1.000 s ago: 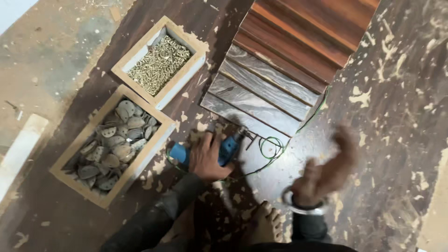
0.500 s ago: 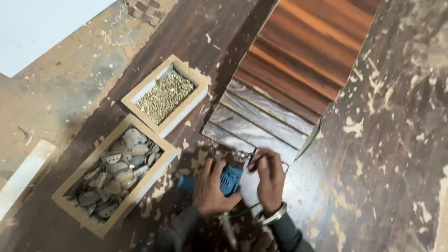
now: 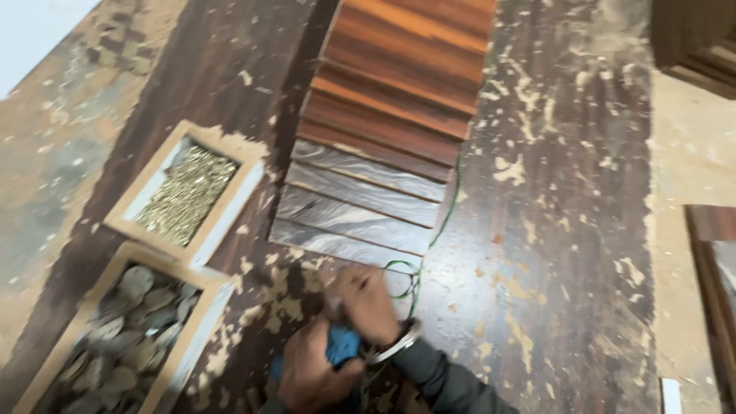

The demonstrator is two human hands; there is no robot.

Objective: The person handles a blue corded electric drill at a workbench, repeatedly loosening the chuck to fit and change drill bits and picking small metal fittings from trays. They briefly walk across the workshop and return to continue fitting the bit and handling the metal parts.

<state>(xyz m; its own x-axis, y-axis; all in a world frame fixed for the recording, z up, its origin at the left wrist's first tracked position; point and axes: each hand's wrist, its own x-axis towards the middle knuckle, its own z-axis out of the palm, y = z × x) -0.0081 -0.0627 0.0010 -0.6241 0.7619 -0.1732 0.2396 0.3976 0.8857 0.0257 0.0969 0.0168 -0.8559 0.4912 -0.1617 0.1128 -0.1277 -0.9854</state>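
Blue power tool (image 3: 341, 345) near bottom centre on dusty dark board (image 3: 567, 230), left hand (image 3: 310, 376) wrapped round it, right hand (image 3: 366, 303) closed on its far end; green cord (image 3: 414, 280) beside; stacked wood strips (image 3: 383, 153) just beyond; two wooden boxes (image 3: 188, 192) at left

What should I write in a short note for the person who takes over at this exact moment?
Left hand grips the blue power tool at the bottom edge. Right hand, with a metal bracelet, rests on the tool's front end. The tool sits just below the stack of wood strips, near the green cord. Two open wooden boxes lie to the left: one with small brass screws, one with grey metal pieces. Sawdust covers the dark board. No finished work is visible.
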